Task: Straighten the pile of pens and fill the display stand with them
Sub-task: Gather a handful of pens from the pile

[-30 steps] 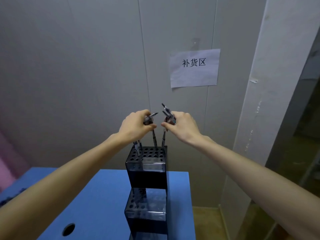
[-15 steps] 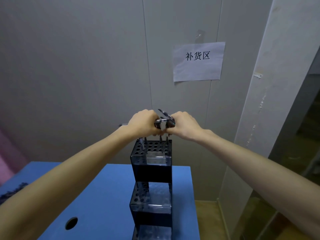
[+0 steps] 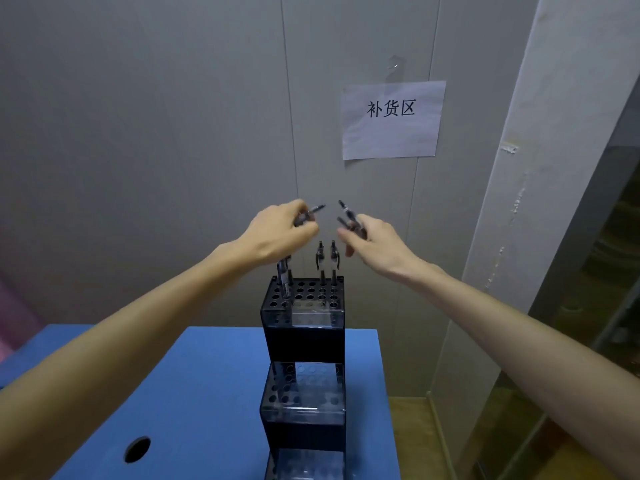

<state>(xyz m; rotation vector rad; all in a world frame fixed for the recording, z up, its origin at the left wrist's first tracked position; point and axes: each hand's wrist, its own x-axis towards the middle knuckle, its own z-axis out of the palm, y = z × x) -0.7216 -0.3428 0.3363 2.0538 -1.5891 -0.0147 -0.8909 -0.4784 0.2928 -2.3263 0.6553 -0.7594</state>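
A black stepped display stand (image 3: pixel 303 336) with rows of holes stands on the blue table (image 3: pixel 207 393). Two dark pens (image 3: pixel 327 259) stand upright in the back right holes of the top tier, and others (image 3: pixel 284 275) stand at its left, partly behind my wrist. My left hand (image 3: pixel 280 235) hovers above the top tier and grips a pen (image 3: pixel 311 213) whose end sticks out to the right. My right hand (image 3: pixel 372 242) is just right of it and holds a few pens (image 3: pixel 348 218) pointing up and left.
A grey wall with a paper sign (image 3: pixel 393 119) rises right behind the stand. A round hole (image 3: pixel 137 449) is cut in the table near its front left. The table ends on the right above a wooden floor (image 3: pixel 412 438), beside a white pillar (image 3: pixel 519 237).
My hands, pressed together over the top tier half a second ago, have parted. Two pens now stand free in the back right holes.
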